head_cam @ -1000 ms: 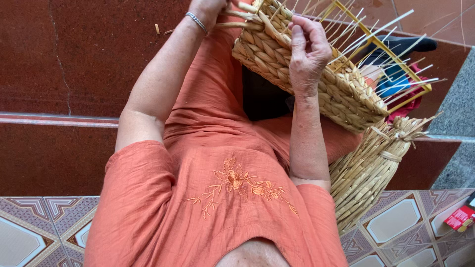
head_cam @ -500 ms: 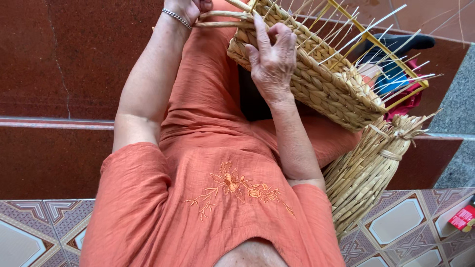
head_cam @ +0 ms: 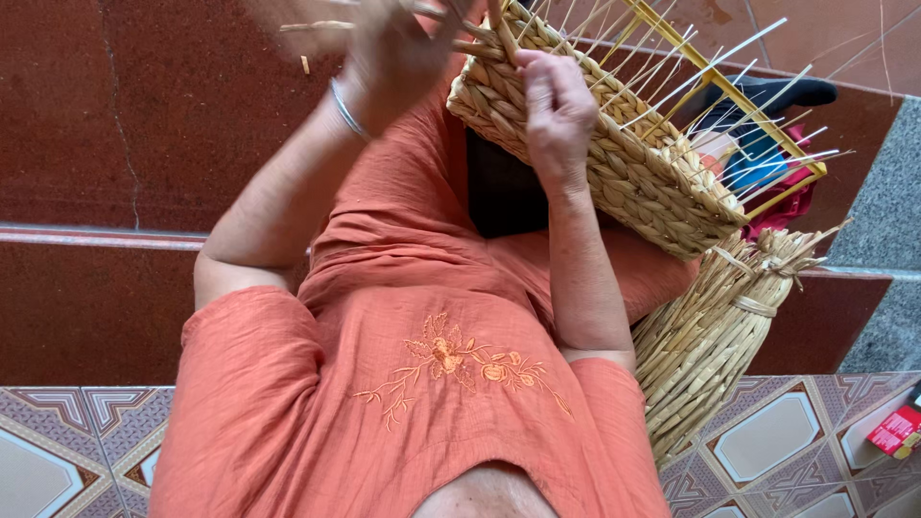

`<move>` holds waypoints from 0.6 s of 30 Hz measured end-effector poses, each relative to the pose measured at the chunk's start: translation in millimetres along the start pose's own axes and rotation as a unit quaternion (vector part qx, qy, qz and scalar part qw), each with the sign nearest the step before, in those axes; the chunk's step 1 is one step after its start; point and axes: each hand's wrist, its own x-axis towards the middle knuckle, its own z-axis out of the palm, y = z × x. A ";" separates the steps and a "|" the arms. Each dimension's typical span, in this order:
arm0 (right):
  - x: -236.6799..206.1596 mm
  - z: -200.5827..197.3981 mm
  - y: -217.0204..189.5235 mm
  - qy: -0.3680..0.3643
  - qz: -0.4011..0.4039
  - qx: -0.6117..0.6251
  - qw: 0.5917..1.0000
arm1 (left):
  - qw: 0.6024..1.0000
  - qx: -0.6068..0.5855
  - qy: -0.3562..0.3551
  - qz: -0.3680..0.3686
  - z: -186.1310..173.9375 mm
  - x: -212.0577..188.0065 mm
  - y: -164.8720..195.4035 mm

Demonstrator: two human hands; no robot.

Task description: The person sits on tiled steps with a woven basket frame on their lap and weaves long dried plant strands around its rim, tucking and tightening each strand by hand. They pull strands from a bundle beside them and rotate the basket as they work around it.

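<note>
A half-woven straw basket [head_cam: 624, 182] on a yellow wire frame [head_cam: 758, 115] rests tilted on my lap, with thin white spokes sticking out of its top. My right hand [head_cam: 556, 110] presses on the basket's woven wall, its fingers curled over the top row at the near corner. My left hand [head_cam: 389, 58], with a silver bracelet on its wrist, is blurred with motion just left of the basket. It pinches a pale straw strand [head_cam: 317, 26] that runs back to the basket's rim.
A tied bundle of straw [head_cam: 710, 336] leans against my right side by the step. Dark, blue and red cloth [head_cam: 767, 163] lies behind the basket. Red-brown tiled steps [head_cam: 96, 144] lie ahead, patterned floor tiles [head_cam: 767, 441] below, and a small red box [head_cam: 897, 430] at the right edge.
My left hand has swung down and toward me with the strand. My right hand shifted left along the basket wall to its near corner. The basket tilted a little.
</note>
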 end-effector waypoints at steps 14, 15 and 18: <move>39.8 -50.4 -21.6 -0.116 0.079 -0.177 0.974 | 0.913 0.390 0.006 -0.119 18.1 -81.2 -25.1; 38.8 -51.9 -19.6 -0.104 0.037 -0.201 0.973 | 0.893 0.440 0.022 -0.090 16.9 -79.8 -32.9; 31.8 -53.2 -15.2 -0.098 0.037 -0.214 0.971 | 0.858 0.509 0.062 -0.007 18.7 -68.1 -44.6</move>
